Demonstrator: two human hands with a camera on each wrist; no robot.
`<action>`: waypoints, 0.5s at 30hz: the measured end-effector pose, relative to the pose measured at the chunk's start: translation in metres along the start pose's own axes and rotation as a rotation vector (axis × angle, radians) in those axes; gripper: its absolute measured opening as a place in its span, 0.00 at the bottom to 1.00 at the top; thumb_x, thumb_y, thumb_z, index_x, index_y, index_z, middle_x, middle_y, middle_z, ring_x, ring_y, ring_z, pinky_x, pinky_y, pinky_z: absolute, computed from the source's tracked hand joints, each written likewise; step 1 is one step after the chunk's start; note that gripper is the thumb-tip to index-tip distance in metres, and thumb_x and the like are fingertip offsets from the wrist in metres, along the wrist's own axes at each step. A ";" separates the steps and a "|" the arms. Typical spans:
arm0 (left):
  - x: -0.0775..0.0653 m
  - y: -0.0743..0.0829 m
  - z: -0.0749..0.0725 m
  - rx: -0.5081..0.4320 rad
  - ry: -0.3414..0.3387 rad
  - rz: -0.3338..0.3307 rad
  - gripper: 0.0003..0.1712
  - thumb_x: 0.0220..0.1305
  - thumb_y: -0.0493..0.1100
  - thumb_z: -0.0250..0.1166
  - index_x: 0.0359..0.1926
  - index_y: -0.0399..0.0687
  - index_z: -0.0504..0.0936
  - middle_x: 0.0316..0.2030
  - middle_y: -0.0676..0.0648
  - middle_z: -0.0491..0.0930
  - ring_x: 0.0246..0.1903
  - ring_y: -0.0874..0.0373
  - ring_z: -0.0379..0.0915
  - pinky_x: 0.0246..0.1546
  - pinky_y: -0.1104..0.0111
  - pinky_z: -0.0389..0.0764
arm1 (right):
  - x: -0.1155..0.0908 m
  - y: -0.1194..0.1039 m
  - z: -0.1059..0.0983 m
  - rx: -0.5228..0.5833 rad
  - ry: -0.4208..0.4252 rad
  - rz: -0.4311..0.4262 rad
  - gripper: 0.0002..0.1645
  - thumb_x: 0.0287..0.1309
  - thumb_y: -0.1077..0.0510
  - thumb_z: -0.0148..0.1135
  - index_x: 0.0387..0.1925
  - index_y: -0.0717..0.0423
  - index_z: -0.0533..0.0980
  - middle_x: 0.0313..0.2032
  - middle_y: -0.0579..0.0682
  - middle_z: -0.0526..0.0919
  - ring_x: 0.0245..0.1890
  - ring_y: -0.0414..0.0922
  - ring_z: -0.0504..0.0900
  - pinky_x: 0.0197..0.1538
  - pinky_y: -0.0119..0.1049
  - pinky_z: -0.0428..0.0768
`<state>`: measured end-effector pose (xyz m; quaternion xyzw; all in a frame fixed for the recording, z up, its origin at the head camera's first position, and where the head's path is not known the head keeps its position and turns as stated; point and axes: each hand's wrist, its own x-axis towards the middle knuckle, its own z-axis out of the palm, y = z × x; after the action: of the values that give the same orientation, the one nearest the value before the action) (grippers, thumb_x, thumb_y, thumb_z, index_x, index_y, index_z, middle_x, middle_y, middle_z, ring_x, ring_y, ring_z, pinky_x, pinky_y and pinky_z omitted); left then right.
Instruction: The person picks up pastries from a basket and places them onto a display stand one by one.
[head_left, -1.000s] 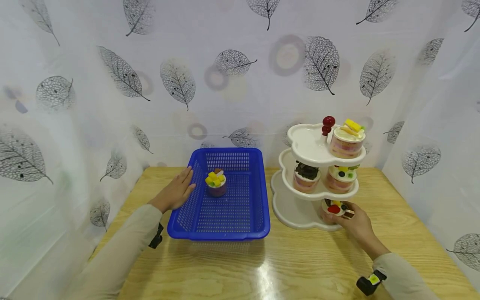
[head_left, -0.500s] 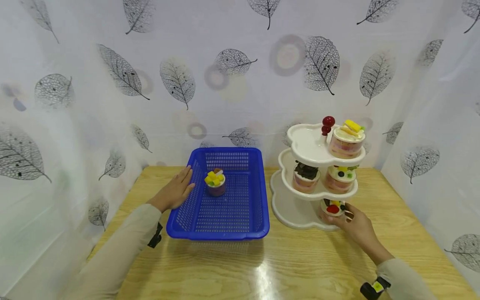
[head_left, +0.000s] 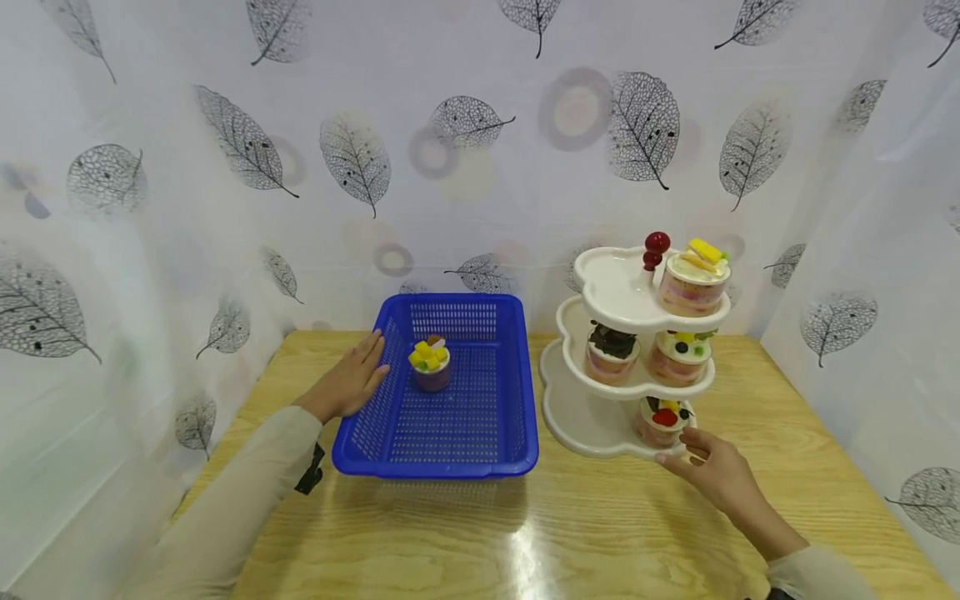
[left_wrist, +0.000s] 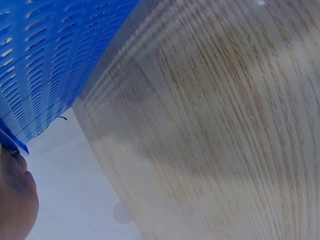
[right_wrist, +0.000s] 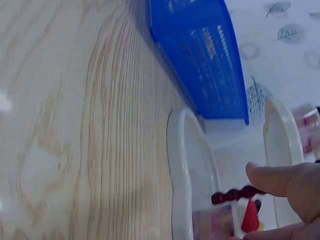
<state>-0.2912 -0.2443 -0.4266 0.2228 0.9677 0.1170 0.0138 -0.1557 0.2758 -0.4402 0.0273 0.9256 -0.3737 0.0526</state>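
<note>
My left hand (head_left: 345, 379) rests with straight fingers on the left rim of a blue plastic basket (head_left: 531, 400). Inside that basket stands a dessert cup with yellow cubes on top (head_left: 431, 371). At the right is a white three-tier stand (head_left: 577, 417). A dessert cup topped with a strawberry (head_left: 662, 423) sits on its bottom tier, near the front right edge. Just in front of this cup is my right hand (head_left: 716, 471), thumb and fingers spread apart and holding nothing. The right wrist view shows the thumb (right_wrist: 272, 180) apart from the cup's side (right_wrist: 215, 222).
The middle tier holds a chocolate-topped dessert cup (head_left: 611, 354) and a fruit-topped one (head_left: 681, 358). On the top tier, a dessert cup with yellow pieces (head_left: 693, 283) stands beside a red knob (head_left: 656, 246). A leaf-print curtain (head_left: 480, 192) surrounds the wooden table (head_left: 420, 542).
My right hand has let go of the strawberry-topped dessert cup and drawn back toward the front right. That cup stays on the bottom tier. The left hand keeps its place on the basket.
</note>
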 end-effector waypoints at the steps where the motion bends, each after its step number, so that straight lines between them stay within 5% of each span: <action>1: 0.000 0.000 0.000 0.000 0.000 0.002 0.34 0.78 0.49 0.35 0.72 0.26 0.44 0.73 0.31 0.39 0.72 0.36 0.35 0.70 0.46 0.43 | -0.002 -0.003 0.002 0.023 -0.007 -0.011 0.47 0.59 0.47 0.65 0.63 0.81 0.59 0.60 0.77 0.66 0.57 0.70 0.71 0.53 0.51 0.79; 9: 0.000 0.001 0.000 -0.003 0.004 0.005 0.34 0.78 0.49 0.35 0.72 0.27 0.44 0.73 0.32 0.40 0.72 0.36 0.35 0.70 0.45 0.43 | -0.014 -0.054 0.020 0.250 -0.041 -0.211 0.39 0.59 0.57 0.66 0.64 0.76 0.62 0.60 0.73 0.69 0.60 0.65 0.70 0.58 0.49 0.75; 15: -0.001 -0.002 0.001 -0.020 0.018 0.023 0.34 0.78 0.48 0.36 0.72 0.25 0.45 0.73 0.30 0.40 0.72 0.36 0.36 0.70 0.44 0.45 | -0.004 -0.100 0.033 0.335 -0.072 -0.350 0.38 0.57 0.59 0.67 0.64 0.72 0.63 0.60 0.67 0.72 0.62 0.61 0.70 0.61 0.47 0.71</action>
<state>-0.2912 -0.2459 -0.4283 0.2325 0.9640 0.1289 0.0058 -0.1583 0.1805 -0.3943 -0.1386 0.8388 -0.5263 0.0149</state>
